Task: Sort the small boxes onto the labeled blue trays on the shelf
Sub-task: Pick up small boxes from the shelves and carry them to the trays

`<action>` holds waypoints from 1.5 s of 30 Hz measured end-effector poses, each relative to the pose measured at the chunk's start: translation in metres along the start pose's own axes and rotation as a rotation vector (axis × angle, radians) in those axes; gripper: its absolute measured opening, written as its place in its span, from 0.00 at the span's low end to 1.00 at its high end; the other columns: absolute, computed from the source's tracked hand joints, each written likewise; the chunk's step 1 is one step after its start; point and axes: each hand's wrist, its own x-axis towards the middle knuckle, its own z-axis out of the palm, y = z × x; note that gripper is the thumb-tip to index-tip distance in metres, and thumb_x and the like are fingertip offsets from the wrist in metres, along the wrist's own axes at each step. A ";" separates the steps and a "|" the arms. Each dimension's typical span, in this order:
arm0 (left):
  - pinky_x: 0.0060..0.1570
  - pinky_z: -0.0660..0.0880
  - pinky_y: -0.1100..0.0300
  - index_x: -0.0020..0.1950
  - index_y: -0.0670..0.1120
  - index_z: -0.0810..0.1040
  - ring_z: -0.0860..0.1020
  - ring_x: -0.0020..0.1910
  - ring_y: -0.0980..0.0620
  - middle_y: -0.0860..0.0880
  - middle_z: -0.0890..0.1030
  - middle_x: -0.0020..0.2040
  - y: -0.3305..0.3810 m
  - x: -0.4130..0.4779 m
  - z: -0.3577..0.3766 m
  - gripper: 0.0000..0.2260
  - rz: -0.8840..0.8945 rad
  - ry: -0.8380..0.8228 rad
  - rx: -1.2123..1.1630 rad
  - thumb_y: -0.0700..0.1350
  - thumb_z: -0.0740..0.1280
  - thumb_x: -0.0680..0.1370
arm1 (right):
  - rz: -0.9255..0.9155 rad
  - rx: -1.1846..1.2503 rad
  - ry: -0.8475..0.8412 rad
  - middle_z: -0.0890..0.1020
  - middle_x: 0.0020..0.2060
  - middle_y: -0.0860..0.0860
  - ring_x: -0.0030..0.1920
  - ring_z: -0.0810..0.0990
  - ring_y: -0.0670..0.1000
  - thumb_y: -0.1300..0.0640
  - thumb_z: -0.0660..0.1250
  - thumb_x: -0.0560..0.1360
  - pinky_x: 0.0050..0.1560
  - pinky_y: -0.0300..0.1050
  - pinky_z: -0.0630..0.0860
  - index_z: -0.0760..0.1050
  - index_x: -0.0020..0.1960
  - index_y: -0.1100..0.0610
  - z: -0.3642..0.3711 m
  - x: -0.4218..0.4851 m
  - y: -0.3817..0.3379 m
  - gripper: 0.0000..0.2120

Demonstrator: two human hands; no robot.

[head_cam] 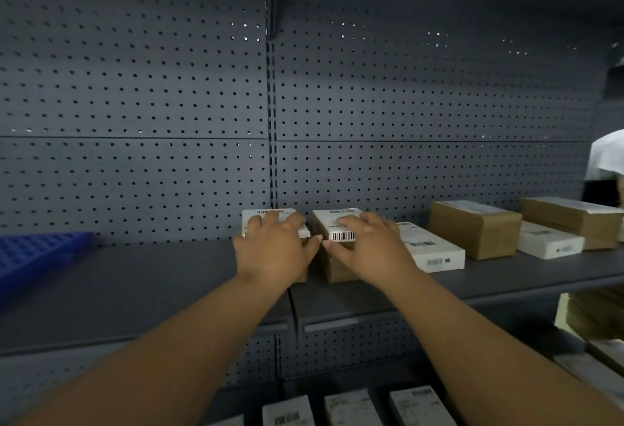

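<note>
1. The shelf (152, 277) is the long run I have to cover; the blue tray (37, 253) lies at its far left, well apart from my boxes, and I can see no label on it from here, so I judge I should read it before setting anything down.
2. Two brown boxes sit side by side at mid-shelf, the left brown box (302, 263) mostly hidden under my wrist, the right brown box (334, 267) showing its front face; each carries a flat white box, so I would lift the top ones alone rather than drag the stacks.
3. My left hand (275, 246) lies spread over the left white box (287, 214), and my right hand (369, 246) over the right white box (326, 223); fingers are loosely laid on the lids, thumbs pointing inward and nearly touching across the gap, nothing clamped yet; I should wrap the long edges before lifting.
4. Both white boxes are thin, matte and pale.
5. The barcode sticker (343, 236) by my right thumb is worth keeping uncovered; it likely decides the tray.
</note>
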 end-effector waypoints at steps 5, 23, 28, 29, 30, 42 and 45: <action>0.59 0.69 0.46 0.67 0.57 0.69 0.66 0.67 0.46 0.50 0.72 0.66 -0.002 0.000 0.003 0.18 0.026 0.056 0.006 0.59 0.59 0.78 | 0.009 0.007 0.068 0.69 0.65 0.53 0.66 0.63 0.60 0.38 0.63 0.73 0.63 0.50 0.66 0.69 0.67 0.45 0.002 0.000 -0.004 0.24; 0.58 0.66 0.46 0.63 0.56 0.75 0.69 0.65 0.47 0.53 0.77 0.63 -0.119 -0.045 -0.105 0.15 -0.041 0.339 0.096 0.54 0.61 0.77 | -0.229 0.175 0.181 0.69 0.68 0.51 0.68 0.61 0.59 0.40 0.65 0.72 0.67 0.48 0.62 0.72 0.67 0.45 -0.007 -0.033 -0.141 0.24; 0.58 0.66 0.45 0.64 0.56 0.74 0.69 0.66 0.47 0.53 0.77 0.63 -0.200 -0.086 -0.159 0.15 -0.127 0.379 0.173 0.54 0.61 0.77 | -0.336 0.225 0.152 0.70 0.68 0.51 0.67 0.62 0.59 0.40 0.64 0.73 0.65 0.48 0.63 0.71 0.67 0.45 0.009 -0.058 -0.238 0.24; 0.58 0.66 0.45 0.64 0.56 0.74 0.69 0.65 0.47 0.53 0.77 0.63 -0.219 -0.096 -0.172 0.15 -0.147 0.380 0.191 0.54 0.61 0.77 | -0.355 0.236 0.149 0.69 0.68 0.51 0.67 0.63 0.59 0.40 0.64 0.73 0.64 0.48 0.63 0.71 0.67 0.45 0.012 -0.064 -0.261 0.24; 0.59 0.66 0.45 0.64 0.56 0.74 0.68 0.65 0.47 0.53 0.77 0.63 -0.239 -0.106 -0.184 0.15 -0.166 0.382 0.210 0.54 0.61 0.77 | -0.371 0.250 0.146 0.69 0.68 0.50 0.67 0.63 0.59 0.40 0.64 0.73 0.64 0.48 0.64 0.70 0.67 0.45 0.016 -0.071 -0.283 0.24; 0.62 0.64 0.45 0.66 0.57 0.72 0.67 0.67 0.47 0.53 0.74 0.67 -0.486 -0.258 -0.333 0.17 -0.371 0.368 0.460 0.55 0.60 0.78 | -0.576 0.492 0.064 0.71 0.65 0.52 0.65 0.65 0.59 0.40 0.66 0.73 0.65 0.49 0.63 0.73 0.66 0.46 0.077 -0.179 -0.574 0.23; 0.62 0.64 0.43 0.65 0.57 0.74 0.67 0.67 0.47 0.53 0.75 0.66 -0.537 -0.288 -0.360 0.16 -0.403 0.384 0.502 0.54 0.61 0.77 | -0.614 0.531 0.030 0.71 0.65 0.52 0.65 0.65 0.59 0.40 0.65 0.73 0.64 0.48 0.62 0.73 0.65 0.46 0.092 -0.200 -0.636 0.23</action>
